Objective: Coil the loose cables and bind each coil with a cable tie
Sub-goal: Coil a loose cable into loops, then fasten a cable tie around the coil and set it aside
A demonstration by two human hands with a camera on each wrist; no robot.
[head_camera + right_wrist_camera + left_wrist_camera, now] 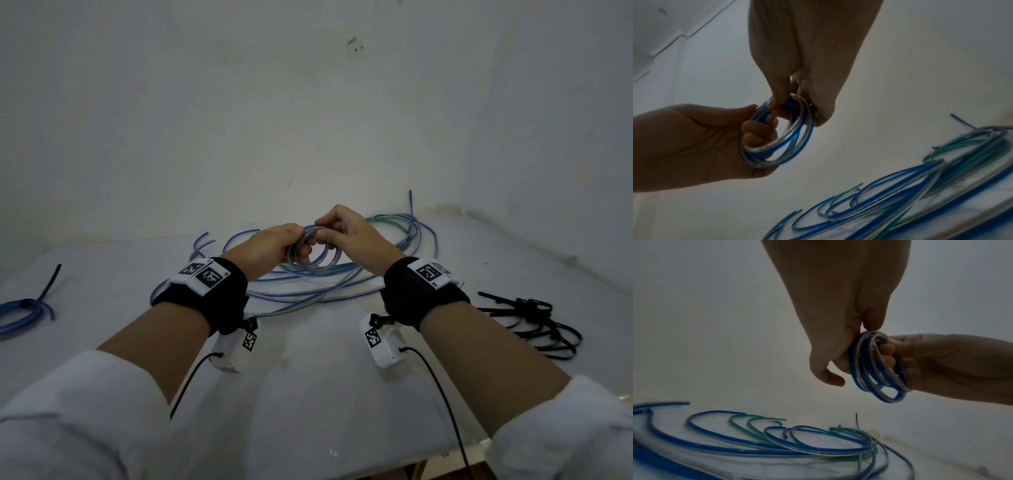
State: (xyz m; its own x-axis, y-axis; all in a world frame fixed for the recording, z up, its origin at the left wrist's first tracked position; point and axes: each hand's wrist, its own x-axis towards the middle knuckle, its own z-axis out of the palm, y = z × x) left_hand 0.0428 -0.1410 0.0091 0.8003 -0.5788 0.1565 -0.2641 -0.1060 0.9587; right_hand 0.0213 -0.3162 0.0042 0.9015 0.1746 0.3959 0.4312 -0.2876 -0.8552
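Observation:
A small coil (308,268) of clear, blue-striped cable hangs above the white table, and both hands hold it. My left hand (296,240) grips its left side; in the right wrist view the left hand's fingers (756,129) curl through the coil (797,141). My right hand (325,233) pinches the top of the coil between thumb and fingers (780,100). In the left wrist view the coil (875,382) sits between my left hand (859,337) above and the right hand's fingers (885,350) at the right. No cable tie is on this coil.
Loose blue and green cables (342,284) sprawl on the table under and behind the hands. A bunch of black cable ties (534,322) lies at the right. A blue coil (24,311) bound with a black tie lies at the far left. A wall rises behind.

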